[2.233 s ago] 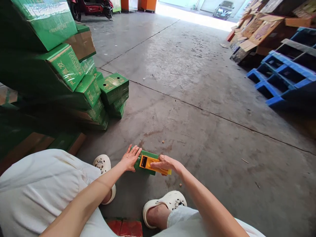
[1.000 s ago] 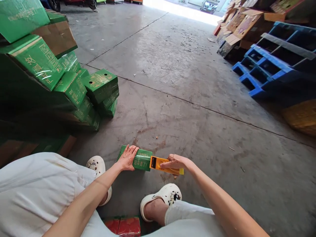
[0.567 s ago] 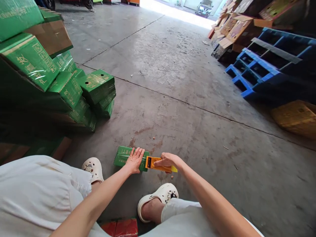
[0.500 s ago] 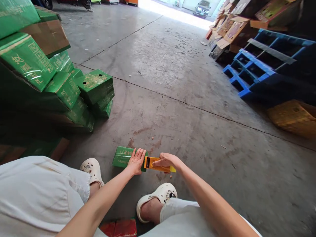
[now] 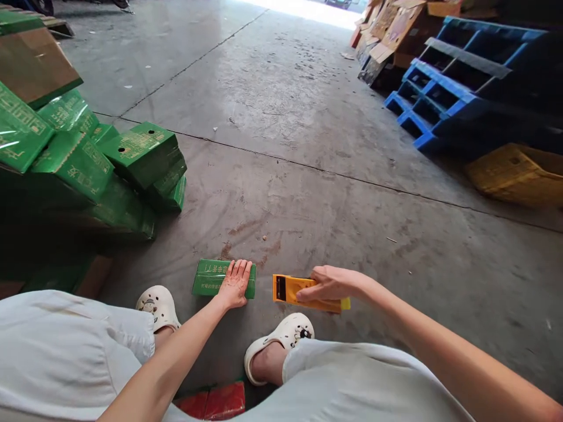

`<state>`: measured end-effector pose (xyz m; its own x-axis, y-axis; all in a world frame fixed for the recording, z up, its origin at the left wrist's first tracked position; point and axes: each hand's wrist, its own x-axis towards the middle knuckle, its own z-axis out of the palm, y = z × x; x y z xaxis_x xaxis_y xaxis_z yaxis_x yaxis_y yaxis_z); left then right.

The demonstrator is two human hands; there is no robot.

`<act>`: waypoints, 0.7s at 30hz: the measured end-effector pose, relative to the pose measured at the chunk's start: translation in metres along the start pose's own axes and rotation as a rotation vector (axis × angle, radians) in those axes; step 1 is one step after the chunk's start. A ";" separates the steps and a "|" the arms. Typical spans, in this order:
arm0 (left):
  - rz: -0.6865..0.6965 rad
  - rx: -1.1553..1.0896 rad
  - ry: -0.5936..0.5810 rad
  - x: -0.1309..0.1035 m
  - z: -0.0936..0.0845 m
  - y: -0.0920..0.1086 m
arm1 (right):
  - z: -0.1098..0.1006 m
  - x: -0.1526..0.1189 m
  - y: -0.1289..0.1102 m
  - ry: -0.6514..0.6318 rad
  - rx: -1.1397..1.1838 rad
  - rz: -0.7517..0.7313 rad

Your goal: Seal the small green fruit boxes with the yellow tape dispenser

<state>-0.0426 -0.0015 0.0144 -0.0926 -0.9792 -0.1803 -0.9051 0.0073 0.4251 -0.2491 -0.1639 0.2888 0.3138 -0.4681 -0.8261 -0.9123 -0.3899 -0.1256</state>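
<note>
A green carton [image 5: 206, 279] with pale printed characters sits low in front of my feet. My left hand [image 5: 236, 285] lies across its right end, fingers over the top and thumb toward the near side, gripping it. To the right, apart from the carton, my right hand [image 5: 328, 285] is closed around an orange hand tool [image 5: 288, 290]. This tool is long and boxy, with a black patch at the end facing the carton and a yellow piece at the other end. Its exact kind is not clear.
Green cartons [image 5: 145, 146] are heaped at the left. Blue pallets [image 5: 440, 88], a yellow crate [image 5: 519, 176] and flattened cardboard boxes [image 5: 396, 29] stand at the right. My white clogs [image 5: 281, 346] flank the work spot; a red box [image 5: 224, 400] lies behind them.
My right hand has drawn the orange tool away to the right, off the carton's end. My left hand stays on the carton. The view has tilted down and shifted.
</note>
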 end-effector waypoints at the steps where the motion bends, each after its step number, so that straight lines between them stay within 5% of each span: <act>1: 0.000 0.002 -0.001 0.000 0.000 0.000 | -0.002 -0.001 0.008 -0.027 -0.004 0.011; 13: -0.023 0.044 -0.013 -0.002 -0.001 0.005 | 0.041 0.087 0.057 -0.022 0.043 -0.003; 16: -0.029 0.059 0.012 -0.003 0.002 0.005 | 0.057 0.118 0.046 -0.042 0.030 -0.031; 21: 0.003 0.123 0.073 -0.004 0.002 0.007 | 0.073 0.164 -0.005 -0.091 -0.023 -0.080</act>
<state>-0.0487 0.0029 0.0165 -0.0691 -0.9913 -0.1123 -0.9495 0.0308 0.3124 -0.2122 -0.1805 0.1136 0.3596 -0.3611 -0.8604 -0.8784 -0.4420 -0.1816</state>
